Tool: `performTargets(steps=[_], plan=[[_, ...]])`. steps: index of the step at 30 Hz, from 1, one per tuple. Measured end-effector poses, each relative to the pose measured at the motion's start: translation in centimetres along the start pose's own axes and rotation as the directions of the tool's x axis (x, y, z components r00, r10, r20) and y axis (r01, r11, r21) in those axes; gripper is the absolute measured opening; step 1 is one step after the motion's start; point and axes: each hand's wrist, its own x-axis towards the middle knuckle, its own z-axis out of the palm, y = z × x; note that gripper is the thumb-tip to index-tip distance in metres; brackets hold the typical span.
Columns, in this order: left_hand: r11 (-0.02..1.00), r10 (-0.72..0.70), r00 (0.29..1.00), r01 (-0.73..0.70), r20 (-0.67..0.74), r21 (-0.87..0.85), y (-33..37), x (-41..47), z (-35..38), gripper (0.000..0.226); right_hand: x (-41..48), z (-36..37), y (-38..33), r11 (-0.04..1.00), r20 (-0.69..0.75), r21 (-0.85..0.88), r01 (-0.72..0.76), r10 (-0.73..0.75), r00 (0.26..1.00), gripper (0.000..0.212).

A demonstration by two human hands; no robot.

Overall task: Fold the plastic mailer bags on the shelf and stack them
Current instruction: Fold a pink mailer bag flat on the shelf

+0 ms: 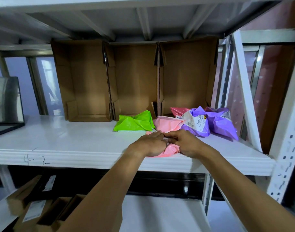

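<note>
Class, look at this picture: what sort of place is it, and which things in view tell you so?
Probably a stockroom or parcel-packing area: white metal shelving with a handwritten 4-2 mark on its edge, open cardboard boxes stood along the back, and labelled plastic mailer bags.

Head camera looks forward and down, close on the white shelf [76, 141]

Both your bare forearms reach up and forward, converging near the front edge of the shelf [76, 141], right of its middle. Your left hand [149, 144] lies palm down, fingers straight, pressing on the pink mailer [171, 150]. Your right hand [187, 144] rests just beside it, fingers bent, their tips meeting the left fingers. Whether they pinch anything is hidden.
</note>
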Motion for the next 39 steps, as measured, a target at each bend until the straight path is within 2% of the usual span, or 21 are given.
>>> performTargets(steps=[6,10,12,15,18,21,24,26,29,33,36,39], plan=[[1.000,-0.009,1.000,0.009,0.008,0.024,-0.1,0.1,0.0,0.058,0.4,0.2,0.6,0.998,-0.018,0.038,-0.044,0.045,0.999,0.037],[0.995,0.016,1.000,-0.016,0.006,0.101,-0.8,0.4,0.4,0.066,0.0,0.0,0.2,0.997,-0.026,-0.052,-0.065,0.064,0.998,0.039],[0.992,-0.013,0.999,0.009,0.033,0.124,-1.4,0.0,0.2,0.062,-0.1,-0.1,0.0,0.993,-0.046,-0.098,-0.071,0.067,0.997,0.034],[0.998,-0.039,0.998,0.038,0.039,0.041,-3.4,-1.4,-0.5,0.057,0.0,-0.2,-0.1,0.985,-0.074,-0.157,-0.074,0.064,0.995,0.029],[0.999,0.026,1.000,-0.026,0.000,0.045,-4.1,-2.9,-0.9,0.052,-0.3,-0.4,-0.5,0.983,-0.111,-0.165,-0.081,0.063,0.992,0.027],[0.973,0.070,0.988,-0.038,-0.134,0.229,-4.0,-4.0,-0.7,0.046,-0.4,-0.4,-0.4,0.988,-0.149,-0.109,-0.111,0.094,0.984,0.027],[0.976,0.026,0.968,0.029,-0.250,0.215,-4.1,-4.0,-0.4,0.043,-1.0,-0.9,-0.7,0.984,-0.264,0.098,-0.148,0.169,0.950,0.025],[0.971,0.059,0.963,0.007,-0.265,0.240,-4.0,-4.1,-0.4,0.042,-1.9,-0.9,-1.4,0.982,-0.359,0.134,-0.131,0.171,0.918,0.024],[0.968,0.075,0.957,-0.002,-0.281,0.251,-3.8,-4.0,-0.7,0.040,-4.2,0.0,-3.3,0.996,-0.433,0.044,-0.082,0.093,0.897,0.031],[0.972,0.064,0.961,0.000,-0.270,0.234,-3.9,-4.1,-0.9,0.037,-6.0,0.8,-5.7,0.992,-0.413,-0.121,-0.036,-0.017,0.911,0.047],[0.985,0.054,0.960,-0.006,-0.273,0.175,-3.6,-4.4,-1.1,0.032,-5.8,0.4,-7.6,0.962,-0.369,-0.272,0.000,-0.104,0.923,0.047],[0.995,0.032,0.957,-0.003,-0.288,0.100,-3.1,-4.7,-1.3,0.028,-5.2,0.6,-9.2,0.930,-0.269,-0.367,-0.018,-0.088,0.959,0.047]])
